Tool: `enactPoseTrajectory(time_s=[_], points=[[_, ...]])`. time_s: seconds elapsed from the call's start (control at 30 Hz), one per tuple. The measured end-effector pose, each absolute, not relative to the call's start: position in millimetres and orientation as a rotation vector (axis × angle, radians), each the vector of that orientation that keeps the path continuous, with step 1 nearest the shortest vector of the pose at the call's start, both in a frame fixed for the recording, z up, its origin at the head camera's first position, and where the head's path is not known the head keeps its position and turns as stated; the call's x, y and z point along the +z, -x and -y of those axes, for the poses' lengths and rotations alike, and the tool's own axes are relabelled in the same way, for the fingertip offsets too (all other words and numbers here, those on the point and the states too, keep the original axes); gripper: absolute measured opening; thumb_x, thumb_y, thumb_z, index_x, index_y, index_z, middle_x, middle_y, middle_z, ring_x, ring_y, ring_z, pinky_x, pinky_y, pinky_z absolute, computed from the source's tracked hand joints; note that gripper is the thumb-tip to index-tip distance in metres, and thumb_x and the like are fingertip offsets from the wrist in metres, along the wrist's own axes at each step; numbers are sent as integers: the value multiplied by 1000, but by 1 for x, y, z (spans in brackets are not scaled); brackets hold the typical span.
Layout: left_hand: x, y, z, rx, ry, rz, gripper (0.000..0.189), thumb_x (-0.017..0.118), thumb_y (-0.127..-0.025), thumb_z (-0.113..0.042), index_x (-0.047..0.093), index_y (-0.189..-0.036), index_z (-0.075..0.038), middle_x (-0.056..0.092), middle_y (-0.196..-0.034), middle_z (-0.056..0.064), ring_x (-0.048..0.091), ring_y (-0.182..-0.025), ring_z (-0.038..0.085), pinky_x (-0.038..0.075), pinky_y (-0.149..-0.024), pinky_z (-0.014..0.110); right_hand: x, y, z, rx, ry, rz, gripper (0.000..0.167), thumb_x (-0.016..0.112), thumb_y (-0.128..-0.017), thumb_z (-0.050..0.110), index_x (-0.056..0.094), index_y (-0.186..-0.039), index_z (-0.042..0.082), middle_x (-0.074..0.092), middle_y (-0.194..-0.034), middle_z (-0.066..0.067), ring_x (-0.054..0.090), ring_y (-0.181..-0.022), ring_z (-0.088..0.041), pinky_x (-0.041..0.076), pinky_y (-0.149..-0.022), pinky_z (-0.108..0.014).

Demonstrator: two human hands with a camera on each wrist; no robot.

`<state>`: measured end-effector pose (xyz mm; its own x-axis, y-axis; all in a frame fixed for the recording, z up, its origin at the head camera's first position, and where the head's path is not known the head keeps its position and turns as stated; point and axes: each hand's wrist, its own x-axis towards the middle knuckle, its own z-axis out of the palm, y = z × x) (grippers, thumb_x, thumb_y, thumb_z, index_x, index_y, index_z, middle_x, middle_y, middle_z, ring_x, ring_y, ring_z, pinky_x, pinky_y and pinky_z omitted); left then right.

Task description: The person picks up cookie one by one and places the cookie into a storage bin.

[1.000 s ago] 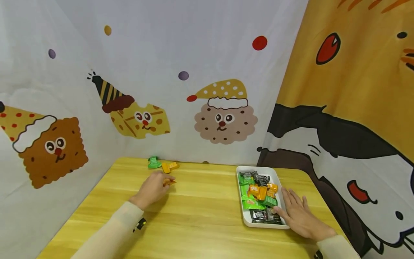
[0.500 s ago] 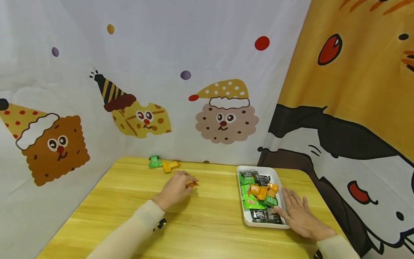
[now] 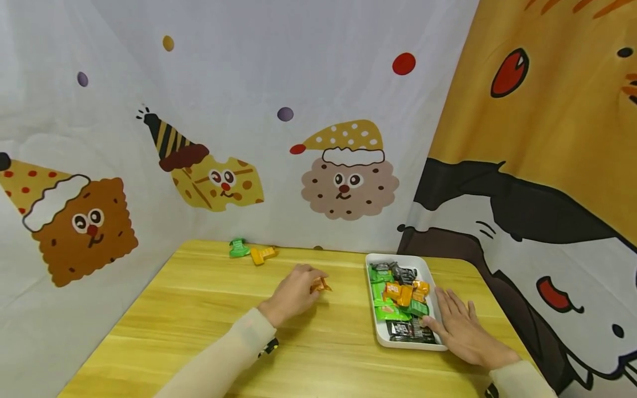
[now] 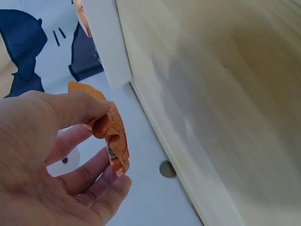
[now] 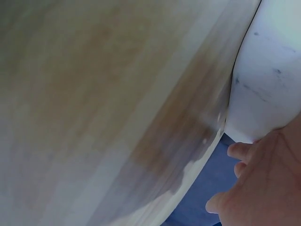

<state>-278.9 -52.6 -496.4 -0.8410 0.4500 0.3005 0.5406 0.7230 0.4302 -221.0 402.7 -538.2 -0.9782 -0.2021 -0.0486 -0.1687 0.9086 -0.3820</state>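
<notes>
In the head view my left hand [image 3: 294, 296] is above the table left of the tray, pinching an orange-wrapped candy [image 3: 320, 284]. The left wrist view shows the crinkled orange wrapper [image 4: 117, 141] between thumb and fingers. My right hand [image 3: 463, 329] lies against the right side of a white tray [image 3: 408, 346], fingers straight, thumb at its rim. Wrapped candies fill the tray: black ones [image 3: 405, 331] at the near and far ends, green ones [image 3: 390, 313] mostly along the left, orange ones [image 3: 398, 293] in the middle.
At the back left of the wooden table [image 3: 199, 315] lie a green candy [image 3: 239, 248] and yellow-orange candy [image 3: 264, 255]. A cloth with cartoon prints [image 3: 348, 188] hangs right behind the table's back edge and along its sides.
My left hand has moved right across the table with the orange candy, away from the candies at the back left and closer to the tray. My right hand has stayed at the tray.
</notes>
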Motion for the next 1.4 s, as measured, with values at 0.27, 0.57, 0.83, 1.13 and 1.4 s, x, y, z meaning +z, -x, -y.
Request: enactPoseTrajectory(time_s=[0.27,0.57,0.83,1.13,1.4], points=[[-497,275,23,-758,871,2740,42,89,-102,-10,82,-143,-10,82,-132,12,74,-122,28,71,-95,35,-539,222,-403,-561,298,-2995,104,54,-119,64,14,-184,-7,14,-190,-38,11,-175,-67,-2,-133,-94],[-492,267,-12,-669,956,2758,44,91,-103,-19,81,-145,-14,81,-139,7,73,-126,22,68,-99,25,-539,222,-401,-600,314,-2999,104,56,-118,63,15,-183,-7,15,-190,-39,11,-175,-66,-3,-134,-93],[-488,260,-40,-631,1041,2747,49,92,-101,-21,80,-148,-17,80,-145,7,73,-133,24,67,-101,23,-537,220,-401,-592,321,-3004,103,56,-119,62,15,-183,-8,16,-189,-40,12,-174,-68,-2,-134,-93],[-480,255,-71,-520,1152,2732,51,92,-103,-35,79,-150,-23,80,-145,4,74,-130,19,65,-102,21,-537,223,-401,-565,325,-3006,103,55,-119,63,15,-183,-7,17,-189,-39,13,-174,-68,0,-133,-94],[-486,251,-89,-429,1226,2755,49,89,-105,-42,78,-151,-28,78,-149,0,73,-129,13,64,-109,23,-541,224,-402,-541,323,-3001,103,53,-120,64,15,-183,-7,17,-189,-40,13,-173,-68,0,-131,-95]])
